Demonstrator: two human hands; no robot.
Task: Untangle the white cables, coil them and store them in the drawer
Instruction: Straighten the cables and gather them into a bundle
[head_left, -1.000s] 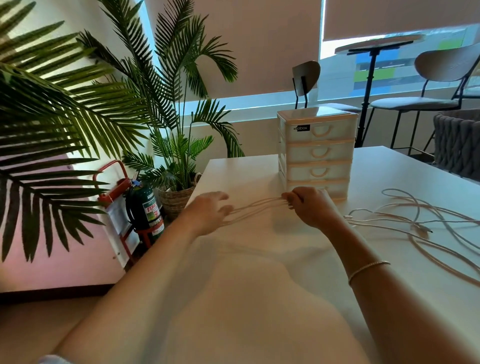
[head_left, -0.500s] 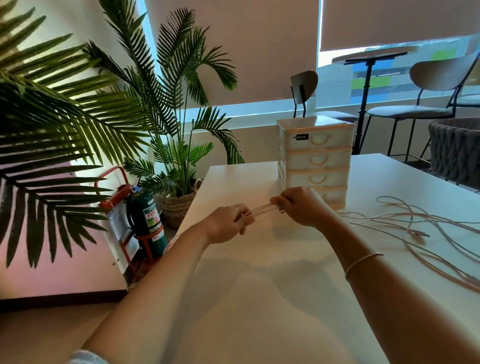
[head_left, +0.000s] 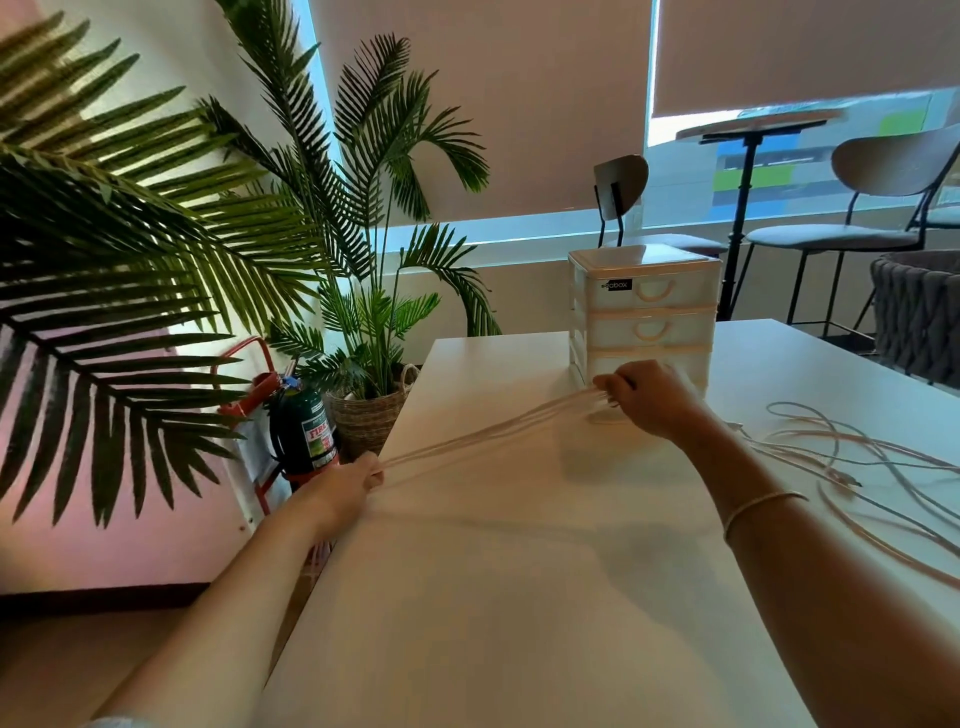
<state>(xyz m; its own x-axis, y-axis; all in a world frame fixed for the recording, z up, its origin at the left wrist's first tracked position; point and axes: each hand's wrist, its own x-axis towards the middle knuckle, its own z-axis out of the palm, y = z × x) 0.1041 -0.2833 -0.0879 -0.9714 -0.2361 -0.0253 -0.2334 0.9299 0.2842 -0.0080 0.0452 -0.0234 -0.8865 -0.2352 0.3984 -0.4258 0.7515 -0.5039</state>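
Our left hand (head_left: 347, 486), at eight o'clock, and right hand (head_left: 647, 397), at two o'clock, each grip white cables (head_left: 488, 431) stretched taut between them; the drawer unit (head_left: 644, 312) stands just beyond.

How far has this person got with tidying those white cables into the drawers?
Early on. Nothing looks stored: the visible drawers of the small white plastic drawer unit are closed. In hand: the left hand and right hand each grip several white cable strands, stretched between them. Left: a loose heap of white cables on the white table, uncoiled.
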